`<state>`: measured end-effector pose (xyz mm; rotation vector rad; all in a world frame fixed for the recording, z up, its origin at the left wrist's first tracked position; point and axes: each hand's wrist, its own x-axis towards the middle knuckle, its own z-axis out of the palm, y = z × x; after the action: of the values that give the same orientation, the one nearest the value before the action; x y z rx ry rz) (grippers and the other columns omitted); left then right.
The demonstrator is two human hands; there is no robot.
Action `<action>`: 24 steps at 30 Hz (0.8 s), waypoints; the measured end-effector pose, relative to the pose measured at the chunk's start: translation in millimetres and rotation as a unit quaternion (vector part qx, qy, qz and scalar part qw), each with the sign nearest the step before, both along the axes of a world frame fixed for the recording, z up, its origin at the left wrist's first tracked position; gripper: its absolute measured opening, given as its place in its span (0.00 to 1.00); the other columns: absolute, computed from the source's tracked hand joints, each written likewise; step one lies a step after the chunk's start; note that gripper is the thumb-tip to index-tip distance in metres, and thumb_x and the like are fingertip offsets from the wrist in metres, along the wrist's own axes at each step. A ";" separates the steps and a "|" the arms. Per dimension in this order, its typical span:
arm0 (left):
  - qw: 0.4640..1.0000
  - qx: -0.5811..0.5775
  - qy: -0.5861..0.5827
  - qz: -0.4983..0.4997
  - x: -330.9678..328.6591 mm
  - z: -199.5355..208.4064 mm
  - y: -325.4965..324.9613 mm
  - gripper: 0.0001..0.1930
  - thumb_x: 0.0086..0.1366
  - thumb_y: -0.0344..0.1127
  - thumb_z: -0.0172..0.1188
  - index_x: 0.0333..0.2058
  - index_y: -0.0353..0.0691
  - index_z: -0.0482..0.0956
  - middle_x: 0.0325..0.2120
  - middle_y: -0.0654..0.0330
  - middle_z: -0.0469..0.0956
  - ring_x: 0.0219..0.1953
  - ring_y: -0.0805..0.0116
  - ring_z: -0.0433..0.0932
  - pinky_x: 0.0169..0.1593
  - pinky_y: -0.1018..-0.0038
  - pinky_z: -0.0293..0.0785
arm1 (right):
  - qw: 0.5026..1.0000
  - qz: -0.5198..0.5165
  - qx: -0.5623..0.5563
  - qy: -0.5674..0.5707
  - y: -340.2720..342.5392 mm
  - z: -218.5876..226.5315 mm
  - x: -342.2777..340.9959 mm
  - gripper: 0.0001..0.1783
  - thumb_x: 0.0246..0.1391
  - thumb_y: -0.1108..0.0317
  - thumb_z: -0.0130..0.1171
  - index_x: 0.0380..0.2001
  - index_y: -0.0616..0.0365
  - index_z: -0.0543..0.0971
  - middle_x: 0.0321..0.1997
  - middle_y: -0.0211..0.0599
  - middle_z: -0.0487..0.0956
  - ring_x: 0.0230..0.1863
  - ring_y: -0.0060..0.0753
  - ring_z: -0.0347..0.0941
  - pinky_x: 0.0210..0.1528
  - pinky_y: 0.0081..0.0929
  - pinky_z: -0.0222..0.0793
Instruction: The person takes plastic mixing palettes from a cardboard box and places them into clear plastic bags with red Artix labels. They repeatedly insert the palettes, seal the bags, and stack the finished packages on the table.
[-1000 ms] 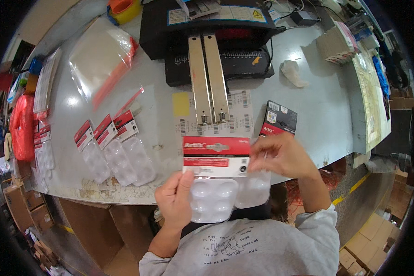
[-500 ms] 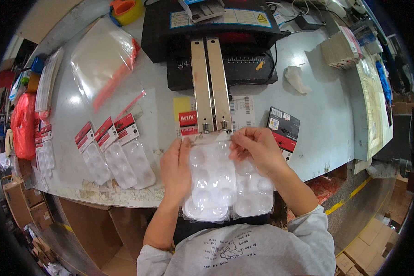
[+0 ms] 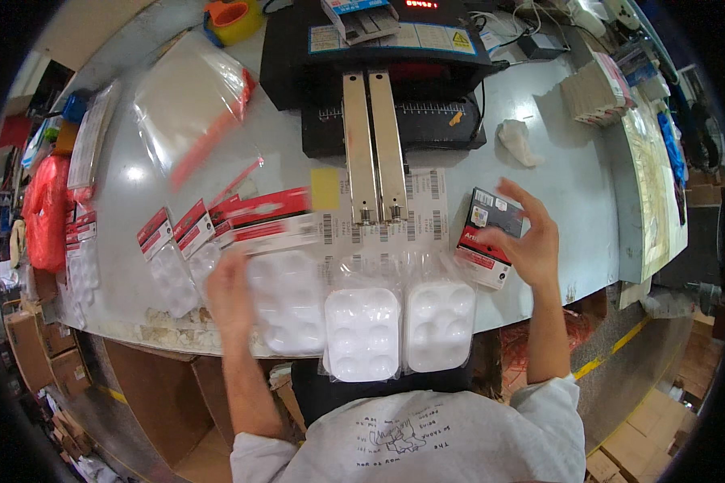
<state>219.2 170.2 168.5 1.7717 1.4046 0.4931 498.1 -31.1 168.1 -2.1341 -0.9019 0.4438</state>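
While L hand (image 3: 232,294) holds lbl'd pkg (image 3: 288,298), R hand (image 3: 536,248) is by printed cards (image 3: 483,261).

The left hand (image 3: 230,294) is blurred, its fingers bunched together. The right hand (image 3: 533,248) curves loosely — thumb and forefinger spread apart — and both forearms (image 3: 549,338) reach forward.

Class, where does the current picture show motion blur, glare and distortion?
Head view: left hand and the red card near it smeared, right hand clearer; head view: glare on the grey table and clear plastic; head view: table's front edge curves, corners black.
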 end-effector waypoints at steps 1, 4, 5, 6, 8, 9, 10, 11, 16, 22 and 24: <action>0.994 0.006 0.058 0.089 -8.7 2.2 4.6 0.13 0.62 0.40 0.54 0.37 0.35 0.77 0.36 0.52 0.77 0.39 0.55 0.74 0.46 0.68 0.67 | 0.998 0.035 -0.023 -0.046 -10.1 -6.1 4.3 0.42 0.30 0.61 0.73 0.54 0.57 0.70 0.50 0.48 0.75 0.52 0.37 0.71 0.47 0.31 0.68; 0.951 0.250 0.180 -0.010 -18.0 -11.9 -11.4 0.12 0.55 0.39 0.61 0.35 0.38 0.77 0.43 0.50 0.72 0.48 0.53 0.68 0.52 0.64 0.61 | 0.982 0.073 -0.101 -0.145 -32.9 -28.7 9.9 0.54 0.22 0.57 0.76 0.59 0.53 0.64 0.60 0.46 0.67 0.63 0.41 0.61 0.57 0.37 0.56; 0.958 0.254 0.116 -0.064 -15.9 -19.9 -25.2 0.12 0.53 0.38 0.63 0.34 0.39 0.77 0.44 0.49 0.69 0.49 0.52 0.66 0.53 0.63 0.59 | 0.973 0.095 -0.139 -0.161 -38.1 -34.1 10.8 0.57 0.20 0.56 0.76 0.61 0.52 0.63 0.62 0.44 0.65 0.65 0.42 0.58 0.60 0.38 0.51; 0.965 0.216 0.070 -0.130 -12.0 -27.3 -42.9 0.11 0.51 0.37 0.65 0.32 0.40 0.76 0.46 0.49 0.66 0.51 0.51 0.63 0.55 0.61 0.56 | 0.976 0.086 -0.116 -0.166 -40.3 -39.0 12.4 0.53 0.23 0.55 0.75 0.59 0.52 0.66 0.62 0.36 0.66 0.66 0.38 0.57 0.61 0.37 0.46; 0.980 0.146 0.004 -0.138 -4.1 -35.8 -66.8 0.11 0.50 0.37 0.66 0.30 0.40 0.75 0.43 0.51 0.67 0.49 0.53 0.63 0.54 0.60 0.55 | 0.976 0.064 -0.135 -0.159 -42.8 -44.2 15.8 0.49 0.25 0.55 0.74 0.57 0.52 0.68 0.62 0.35 0.67 0.65 0.36 0.58 0.61 0.37 0.47; 0.986 0.116 -0.004 -0.121 0.1 -38.6 -72.4 0.10 0.50 0.36 0.65 0.29 0.40 0.75 0.42 0.52 0.67 0.48 0.54 0.64 0.54 0.61 0.56 | 0.975 0.065 -0.104 -0.185 -42.9 -46.2 15.4 0.47 0.26 0.54 0.73 0.56 0.51 0.69 0.62 0.34 0.67 0.65 0.35 0.58 0.61 0.38 0.47; 0.987 0.111 -0.013 -0.119 4.1 -39.1 -76.3 0.10 0.50 0.35 0.65 0.28 0.39 0.74 0.41 0.52 0.68 0.47 0.54 0.65 0.53 0.62 0.57 | 0.974 0.056 -0.104 -0.192 -42.1 -46.9 16.0 0.43 0.28 0.54 0.72 0.54 0.51 0.72 0.61 0.32 0.68 0.65 0.33 0.58 0.60 0.38 0.49; 0.986 0.119 -0.030 -0.110 7.3 -37.7 -77.5 0.09 0.51 0.33 0.65 0.28 0.39 0.74 0.40 0.52 0.68 0.46 0.55 0.65 0.52 0.62 0.58 | 0.975 0.051 -0.133 -0.173 -40.9 -46.5 15.5 0.42 0.28 0.54 0.72 0.53 0.51 0.72 0.60 0.32 0.69 0.64 0.34 0.59 0.60 0.37 0.49; 0.960 -0.115 -0.257 -0.004 5.3 -4.3 -62.4 0.06 0.59 0.28 0.59 0.33 0.37 0.70 0.33 0.54 0.75 0.37 0.67 0.74 0.45 0.72 0.68 | 0.959 0.024 -0.203 -0.197 -30.6 -14.9 -1.6 0.36 0.32 0.59 0.72 0.49 0.57 0.74 0.50 0.36 0.77 0.51 0.30 0.72 0.54 0.30 0.60; 0.909 -0.278 -0.296 -0.090 4.6 33.7 -90.5 0.06 0.65 0.29 0.51 0.38 0.33 0.73 0.36 0.53 0.80 0.38 0.76 0.76 0.43 0.81 0.71 | 0.968 0.129 0.082 0.200 -7.7 79.0 -40.9 0.22 0.42 0.69 0.67 0.41 0.64 0.74 0.34 0.33 0.79 0.34 0.19 0.74 0.39 0.21 0.71; 0.934 -0.243 -0.230 -0.122 11.6 35.5 -101.0 0.06 0.65 0.30 0.53 0.34 0.33 0.76 0.30 0.59 0.81 0.30 0.82 0.74 0.36 0.83 0.70 | 0.962 0.232 0.011 0.141 10.2 82.1 -57.0 0.21 0.43 0.60 0.67 0.36 0.63 0.74 0.26 0.42 0.77 0.27 0.36 0.75 0.33 0.28 0.69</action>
<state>230.8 69.2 204.0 1.2933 0.8671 0.3553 441.1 -20.8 250.2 -1.7682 -1.2275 0.9415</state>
